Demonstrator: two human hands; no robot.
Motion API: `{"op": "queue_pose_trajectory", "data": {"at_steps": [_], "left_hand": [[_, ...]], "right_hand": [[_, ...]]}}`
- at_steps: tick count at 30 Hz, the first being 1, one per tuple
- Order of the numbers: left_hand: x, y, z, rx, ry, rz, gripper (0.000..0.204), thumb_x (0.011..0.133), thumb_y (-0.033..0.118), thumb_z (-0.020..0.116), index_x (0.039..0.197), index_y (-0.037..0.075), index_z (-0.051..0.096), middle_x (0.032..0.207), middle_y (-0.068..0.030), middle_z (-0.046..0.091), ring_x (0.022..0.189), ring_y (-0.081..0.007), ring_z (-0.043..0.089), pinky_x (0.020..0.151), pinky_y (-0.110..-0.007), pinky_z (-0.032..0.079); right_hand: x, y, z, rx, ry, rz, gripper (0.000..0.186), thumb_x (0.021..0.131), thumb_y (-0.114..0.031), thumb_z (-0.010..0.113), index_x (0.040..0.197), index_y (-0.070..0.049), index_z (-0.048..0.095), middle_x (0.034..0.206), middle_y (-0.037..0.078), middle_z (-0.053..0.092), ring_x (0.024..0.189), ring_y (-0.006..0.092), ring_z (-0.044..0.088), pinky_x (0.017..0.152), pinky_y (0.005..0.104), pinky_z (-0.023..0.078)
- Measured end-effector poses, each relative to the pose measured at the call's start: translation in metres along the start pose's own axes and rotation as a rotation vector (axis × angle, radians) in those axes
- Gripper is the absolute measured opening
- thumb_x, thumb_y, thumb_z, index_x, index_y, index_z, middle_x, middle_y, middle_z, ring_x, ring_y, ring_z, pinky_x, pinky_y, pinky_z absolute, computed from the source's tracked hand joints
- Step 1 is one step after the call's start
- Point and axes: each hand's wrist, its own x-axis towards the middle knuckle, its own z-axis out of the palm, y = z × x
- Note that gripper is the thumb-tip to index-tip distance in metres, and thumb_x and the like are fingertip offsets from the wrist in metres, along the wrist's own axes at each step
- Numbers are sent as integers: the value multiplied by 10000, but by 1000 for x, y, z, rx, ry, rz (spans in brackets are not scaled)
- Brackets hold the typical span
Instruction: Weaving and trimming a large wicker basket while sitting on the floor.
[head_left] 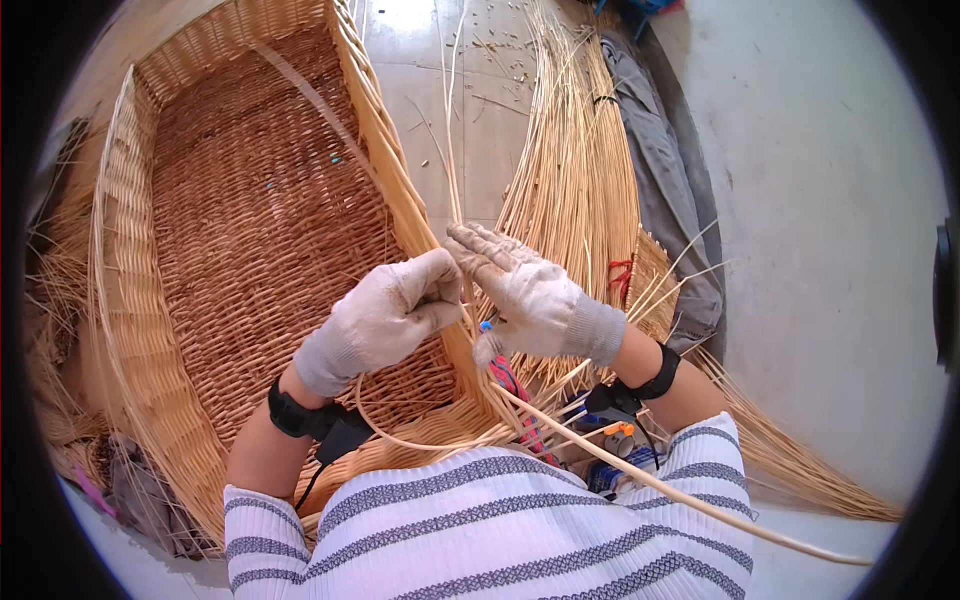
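Left hand (385, 318): gloved in pale cloth, curled into a narrow fist at the basket's near right rim; we see a thin willow rod (420, 440) pinched in it, looping down under the wrist and back toward our lap.

Right hand (530, 295): gloved alike, fingers stretched flat and close together, pressed over upright stakes at the same rim; whether it grips one we cannot tell.

Wicker basket (250, 210): large, rectangular, woven bottom and walls, lying before us to the left, its right wall touching both hands.

Bundle of loose willow rods (575, 170): fanned out on the floor just right of the basket, behind the right hand.

Grey cloth (660, 170): lying along the far side of the bundle.

Tiled floor (480, 90): littered with short clippings beyond the basket.

Black wristbands (290, 412): one on each wrist.
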Motion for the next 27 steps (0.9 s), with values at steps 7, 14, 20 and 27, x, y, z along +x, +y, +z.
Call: {"op": "queue_pose_trajectory", "data": {"at_steps": [7,14,20,27], "left_hand": [[6,7,-38,-149,168,-384,260,943,168,751,1082,19,589,893,-20,658,824,-70,622,707,-259,557],[18,-57,-30,-365,309,-126,422,1040,228,645,1364,-28,559,1252,-110,670,1133,-214,667,1037,-376,542],[14,-66,-27,-686,422,-268,325,996,174,702,1270,4,662,1145,-52,702,1040,-141,669,960,-291,560],[10,-70,-25,-577,408,-228,365,997,182,698,1285,-37,652,1137,-73,703,1017,-138,648,949,-291,529]], "right_hand": [[-18,-16,7,398,301,99,730,770,-198,861,1416,-53,552,1357,180,603,1279,325,590,1038,405,525],[-5,1,9,225,323,-101,259,853,-92,748,1107,-68,701,944,83,682,873,274,704,762,382,585],[7,7,-6,-112,316,-177,129,799,-131,708,926,-123,685,938,36,675,927,265,675,856,426,536],[14,116,-77,-577,673,-169,131,825,-102,726,953,-129,729,971,27,717,989,224,691,1037,455,517]]}}
